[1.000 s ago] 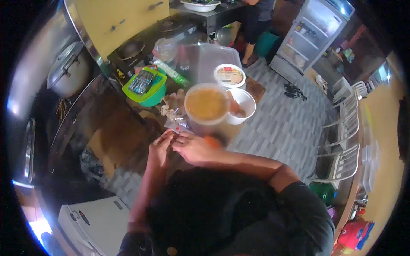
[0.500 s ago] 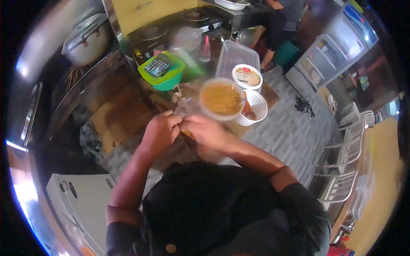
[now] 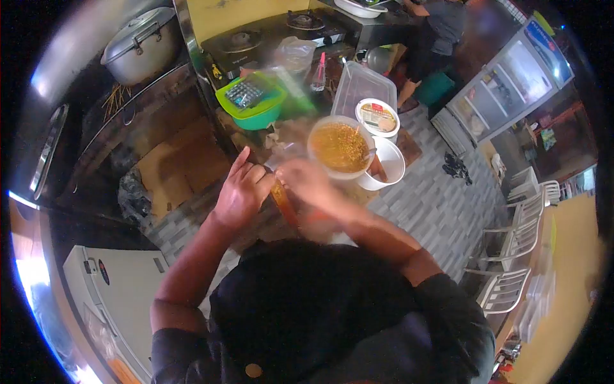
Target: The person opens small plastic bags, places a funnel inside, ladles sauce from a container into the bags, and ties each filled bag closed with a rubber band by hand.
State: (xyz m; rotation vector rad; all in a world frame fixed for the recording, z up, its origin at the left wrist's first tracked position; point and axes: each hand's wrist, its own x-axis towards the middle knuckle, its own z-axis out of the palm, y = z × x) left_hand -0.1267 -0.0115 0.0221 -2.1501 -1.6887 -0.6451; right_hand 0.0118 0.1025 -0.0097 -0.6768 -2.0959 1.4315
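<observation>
Labels: pale writing on the glass-door fridge, upper right, too small to read; same for the lidded white tub's red-marked label
Round clear tub: orangey liquid with bits, centre
Open white tub: just right of it, orange-brown piece inside
Orange packet: slim, hanging below the hands, mid-frame
Left hand: grip pinching the packet's top, one finger sticking out
Right hand: blurry, fingers bunched beside it, can't tell if pinching
</observation>
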